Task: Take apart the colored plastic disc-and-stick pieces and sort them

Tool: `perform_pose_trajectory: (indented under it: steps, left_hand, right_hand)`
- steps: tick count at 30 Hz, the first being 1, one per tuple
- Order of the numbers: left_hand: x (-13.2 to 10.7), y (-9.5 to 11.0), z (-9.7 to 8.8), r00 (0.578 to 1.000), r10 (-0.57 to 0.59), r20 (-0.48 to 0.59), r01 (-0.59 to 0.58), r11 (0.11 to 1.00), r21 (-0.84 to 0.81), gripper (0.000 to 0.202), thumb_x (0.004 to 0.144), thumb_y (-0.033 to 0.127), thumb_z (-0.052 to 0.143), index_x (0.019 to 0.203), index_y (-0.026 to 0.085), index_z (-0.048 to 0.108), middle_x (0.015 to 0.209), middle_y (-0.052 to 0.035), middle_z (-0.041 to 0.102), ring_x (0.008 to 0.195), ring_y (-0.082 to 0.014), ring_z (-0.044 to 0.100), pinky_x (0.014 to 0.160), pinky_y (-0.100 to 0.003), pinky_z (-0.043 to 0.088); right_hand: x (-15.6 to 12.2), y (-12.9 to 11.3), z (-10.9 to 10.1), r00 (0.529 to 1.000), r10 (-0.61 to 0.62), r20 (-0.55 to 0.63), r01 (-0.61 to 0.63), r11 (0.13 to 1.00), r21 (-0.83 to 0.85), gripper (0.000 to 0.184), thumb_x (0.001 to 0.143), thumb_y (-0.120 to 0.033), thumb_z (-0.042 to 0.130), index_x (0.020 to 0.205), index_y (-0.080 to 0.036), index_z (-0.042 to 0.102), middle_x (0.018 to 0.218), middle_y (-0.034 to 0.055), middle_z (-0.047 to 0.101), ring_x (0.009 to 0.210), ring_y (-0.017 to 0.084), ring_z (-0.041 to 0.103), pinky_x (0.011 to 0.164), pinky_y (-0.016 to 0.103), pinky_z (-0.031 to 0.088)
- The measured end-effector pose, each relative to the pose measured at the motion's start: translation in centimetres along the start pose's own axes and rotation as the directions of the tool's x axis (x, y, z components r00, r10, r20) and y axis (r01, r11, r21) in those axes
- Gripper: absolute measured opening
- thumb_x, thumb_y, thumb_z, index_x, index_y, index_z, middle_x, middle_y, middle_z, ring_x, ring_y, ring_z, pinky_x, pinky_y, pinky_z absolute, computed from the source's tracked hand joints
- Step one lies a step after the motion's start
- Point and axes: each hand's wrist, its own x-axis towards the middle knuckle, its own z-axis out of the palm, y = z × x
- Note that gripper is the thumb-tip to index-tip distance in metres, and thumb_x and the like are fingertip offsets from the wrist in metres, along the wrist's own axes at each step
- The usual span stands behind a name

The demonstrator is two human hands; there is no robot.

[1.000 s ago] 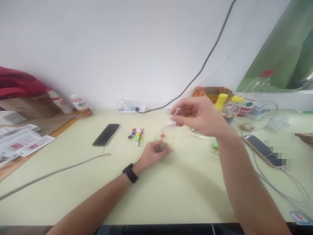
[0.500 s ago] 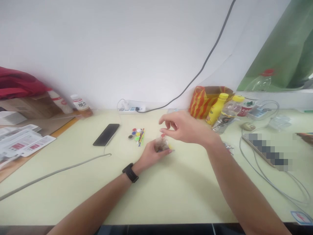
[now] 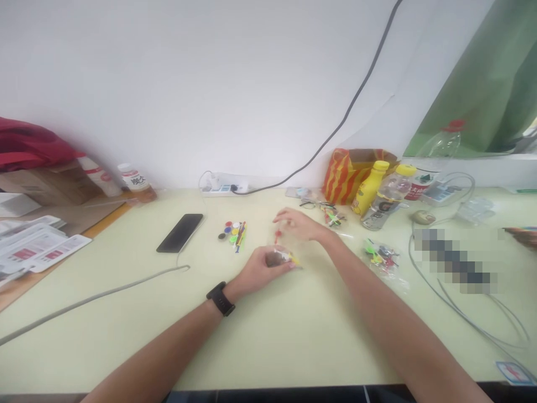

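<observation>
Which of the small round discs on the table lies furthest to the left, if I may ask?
The black disc, at the cluster's lower left edge; the other discs, none of them black, lie further right.

Can't really make out the white and yellow bits (image 3: 288, 257), partly covered by the left hand (image 3: 260, 271) and kinda mushy. Can't read the grip of the right hand (image 3: 296, 223) either, way too blurred, or ID the smeary red piece (image 3: 278, 234) just below. Couldn't name the tiny parts (image 3: 373, 253) in the clear packet (image 3: 395, 278), too small. Only get a pixelated phone (image 3: 455, 260). Can't see all of the red-capped bottle (image 3: 423, 180), partly blocked by the yellow-capped clear bottle (image 3: 380, 208). Lose some red cloth (image 3: 33, 143) off the left edge, black cable (image 3: 358, 92) up top, both forearms (image 3: 398, 313) at the bottom.
</observation>
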Motion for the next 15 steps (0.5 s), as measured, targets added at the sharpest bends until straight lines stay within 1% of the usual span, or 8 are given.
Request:
perform_pose_trajectory:
  steps: [2, 3, 4, 6, 8, 11, 13, 15]
  left_hand:
    - [0.1, -0.2, 0.0, 1.000, 0.009, -0.006, -0.009, 1.000, -0.011, 0.040, 0.087, 0.049, 0.075, 0.108, 0.015, 0.074, 0.082, -0.0051, 0.071, 0.073, -0.0175, 0.063, 0.067, -0.028, 0.050]
    - [0.2, -0.4, 0.0, 1.000, 0.015, -0.016, -0.015, 1.000, -0.024, 0.040, 0.087, 0.048, 0.075, 0.107, 0.014, 0.074, 0.082, -0.0052, 0.071, 0.074, -0.0177, 0.063, 0.067, -0.028, 0.051]
    - [0.3, -0.5, 0.0, 0.999, 0.018, -0.030, -0.019, 0.999, -0.040, 0.039, 0.087, 0.048, 0.074, 0.104, 0.013, 0.073, 0.083, -0.0055, 0.070, 0.075, -0.0179, 0.063, 0.068, -0.029, 0.051]
    - [0.5, -0.9, 0.1, 0.998, 0.009, -0.067, -0.014, 0.997, -0.076, 0.037, 0.087, 0.048, 0.074, 0.098, 0.013, 0.071, 0.083, -0.0052, 0.067, 0.078, -0.0183, 0.063, 0.071, -0.029, 0.052]
    - [0.6, -1.1, 0.1, 0.996, -0.013, -0.084, 0.004, 0.994, -0.105, 0.036, 0.086, 0.046, 0.076, 0.097, 0.013, 0.069, 0.083, -0.0045, 0.066, 0.080, -0.0183, 0.064, 0.073, -0.030, 0.053]
    - [0.7, -1.2, 0.1, 0.998, -0.017, -0.066, 0.008, 0.990, -0.138, 0.038, 0.085, 0.042, 0.078, 0.107, 0.013, 0.068, 0.088, -0.0051, 0.066, 0.086, -0.0194, 0.065, 0.079, -0.032, 0.054]
    - [0.7, -1.3, 0.1, 0.998, -0.005, -0.057, -0.003, 0.989, -0.148, 0.042, 0.084, 0.042, 0.079, 0.113, 0.013, 0.068, 0.091, -0.0060, 0.067, 0.090, -0.0209, 0.066, 0.082, -0.034, 0.055]
    - [0.7, -1.5, 0.1, 0.998, 0.001, -0.060, -0.010, 0.989, -0.150, 0.043, 0.084, 0.042, 0.079, 0.115, 0.014, 0.067, 0.091, -0.0058, 0.068, 0.090, -0.0210, 0.066, 0.081, -0.034, 0.055]
  right_hand:
    - [-0.1, 0.2, 1.2, 0.996, 0.019, 0.092, -0.016, 0.999, -0.041, 0.023, 0.091, -0.020, 0.061, 0.107, -0.016, 0.076, 0.117, 0.0098, 0.068, 0.097, 0.017, 0.062, 0.085, 0.027, 0.047]
    - [-0.2, 0.2, 1.4, 0.993, 0.039, 0.107, -0.032, 0.997, -0.067, 0.020, 0.091, -0.024, 0.063, 0.102, -0.016, 0.078, 0.111, 0.0086, 0.069, 0.096, 0.018, 0.062, 0.084, 0.026, 0.047]
    - [-0.3, 0.2, 1.4, 0.993, 0.060, 0.100, -0.051, 0.995, -0.085, 0.019, 0.091, -0.027, 0.064, 0.098, -0.017, 0.079, 0.105, 0.0077, 0.071, 0.095, 0.018, 0.062, 0.082, 0.026, 0.046]
    - [-0.3, 0.1, 0.8, 0.995, 0.087, 0.046, -0.083, 0.993, -0.085, 0.020, 0.091, -0.029, 0.065, 0.093, -0.017, 0.080, 0.097, 0.0071, 0.073, 0.091, 0.018, 0.062, 0.079, 0.026, 0.046]
    - [-0.4, 0.0, -0.5, 0.995, 0.099, -0.015, -0.100, 0.993, -0.063, 0.022, 0.092, -0.030, 0.064, 0.094, -0.015, 0.080, 0.091, 0.0069, 0.074, 0.085, 0.018, 0.062, 0.075, 0.027, 0.046]
    - [-0.7, -0.9, -3.5, 0.987, 0.120, -0.105, -0.124, 0.992, -0.036, 0.030, 0.091, -0.037, 0.063, 0.100, -0.014, 0.080, 0.081, 0.0049, 0.074, 0.072, 0.018, 0.060, 0.065, 0.028, 0.045]
    - [-1.4, -2.1, -5.8, 0.969, 0.131, -0.212, -0.132, 0.991, 0.010, 0.034, 0.090, -0.041, 0.065, 0.105, -0.014, 0.079, 0.078, 0.0045, 0.073, 0.068, 0.018, 0.060, 0.060, 0.027, 0.044]
    - [-2.3, -3.7, -8.0, 0.935, 0.128, -0.330, -0.115, 0.992, 0.058, 0.035, 0.088, -0.043, 0.068, 0.107, -0.015, 0.077, 0.081, 0.0054, 0.073, 0.068, 0.017, 0.061, 0.059, 0.027, 0.046]
